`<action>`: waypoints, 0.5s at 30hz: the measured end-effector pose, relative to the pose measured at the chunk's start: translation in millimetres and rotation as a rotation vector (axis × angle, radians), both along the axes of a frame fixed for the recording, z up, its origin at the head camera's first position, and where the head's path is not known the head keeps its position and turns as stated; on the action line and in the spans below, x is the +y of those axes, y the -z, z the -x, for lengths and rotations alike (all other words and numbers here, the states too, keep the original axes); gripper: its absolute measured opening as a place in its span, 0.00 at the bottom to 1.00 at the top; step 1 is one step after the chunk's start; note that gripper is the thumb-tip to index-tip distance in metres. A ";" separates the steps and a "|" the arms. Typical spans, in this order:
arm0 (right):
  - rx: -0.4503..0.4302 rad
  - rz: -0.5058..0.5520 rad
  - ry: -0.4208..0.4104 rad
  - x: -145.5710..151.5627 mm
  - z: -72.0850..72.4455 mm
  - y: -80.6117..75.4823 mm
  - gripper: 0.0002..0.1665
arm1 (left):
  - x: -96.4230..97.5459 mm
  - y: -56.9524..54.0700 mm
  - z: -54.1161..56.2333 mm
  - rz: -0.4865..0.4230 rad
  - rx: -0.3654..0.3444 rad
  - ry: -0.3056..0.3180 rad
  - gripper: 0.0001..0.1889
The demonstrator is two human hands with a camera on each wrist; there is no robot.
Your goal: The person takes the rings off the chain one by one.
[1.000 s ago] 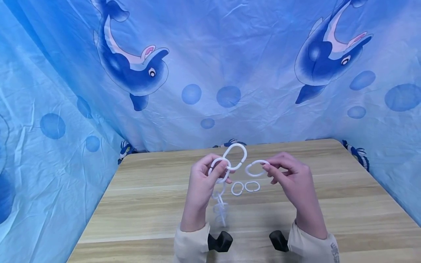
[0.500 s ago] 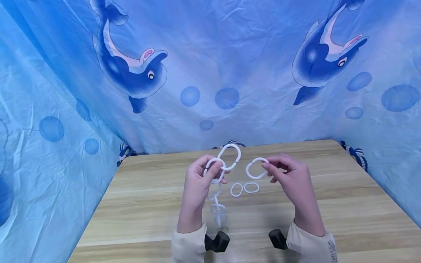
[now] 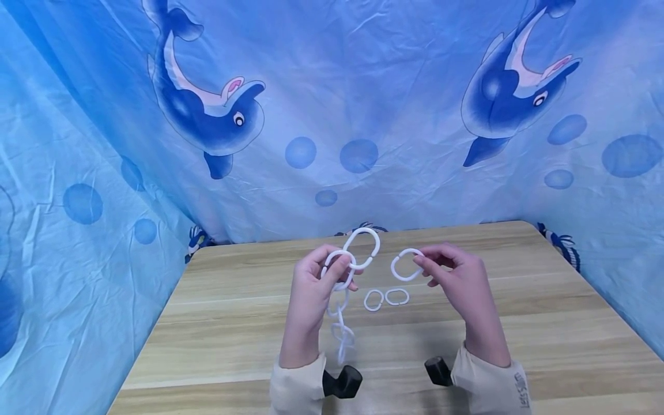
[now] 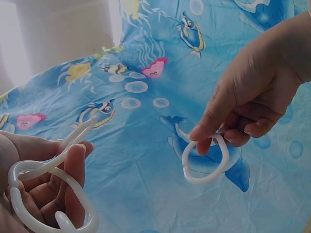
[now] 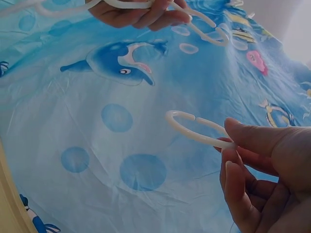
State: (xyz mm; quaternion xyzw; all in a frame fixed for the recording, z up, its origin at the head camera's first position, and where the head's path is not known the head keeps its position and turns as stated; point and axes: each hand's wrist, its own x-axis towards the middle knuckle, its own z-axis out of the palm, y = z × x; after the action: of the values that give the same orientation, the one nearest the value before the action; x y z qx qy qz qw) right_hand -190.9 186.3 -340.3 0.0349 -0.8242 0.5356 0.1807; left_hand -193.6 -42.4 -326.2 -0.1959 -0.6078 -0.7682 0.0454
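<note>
Nearest the person, pale sleeves [image 3: 297, 387] end at both wrists, each with a black knob [image 3: 350, 381] on its inner side. Just ahead, a chain [image 3: 340, 317] of white plastic rings dangles below the left hand [image 3: 311, 288]; its low end is blurred, so whether it touches the counter [image 3: 223, 328] is hard to tell. The left hand's grip pinches an upper ring [image 3: 339, 252] of that chain, and one more ring [image 3: 379, 242], linked through it, sticks up above the fingers. Across from it, the right hand [image 3: 459, 276] has its grip closed on a single ring [image 3: 394, 268], thumb against forefinger, a small gap in its loop and clear of the chain. Beyond, two loose rings [image 3: 397, 289] lie side by side on the wood counter. Farthest back hangs a blue cloth [image 3: 332, 75] printed with dolphins [image 3: 202, 121] and bubbles [image 3: 301, 153]
</note>
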 end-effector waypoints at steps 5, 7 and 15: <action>-0.045 -0.057 -0.014 2.1 5.4 3.7 0.13 | -0.1 -1.1 0.3 -0.018 -0.001 0.005 0.07; -0.060 -0.084 -0.021 3.0 7.6 5.6 0.13 | -0.3 -1.6 0.6 -0.024 0.001 0.008 0.06; -0.102 -0.165 0.000 4.2 17.1 14.8 0.12 | -1.8 -1.1 0.7 -0.024 0.020 0.013 0.09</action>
State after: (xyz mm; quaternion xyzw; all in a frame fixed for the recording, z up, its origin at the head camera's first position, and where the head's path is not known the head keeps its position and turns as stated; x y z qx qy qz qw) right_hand -208.0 190.5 -355.1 0.0223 -0.8736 0.4669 0.1352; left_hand -194.3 -44.2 -325.1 -0.2069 -0.5968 -0.7737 0.0489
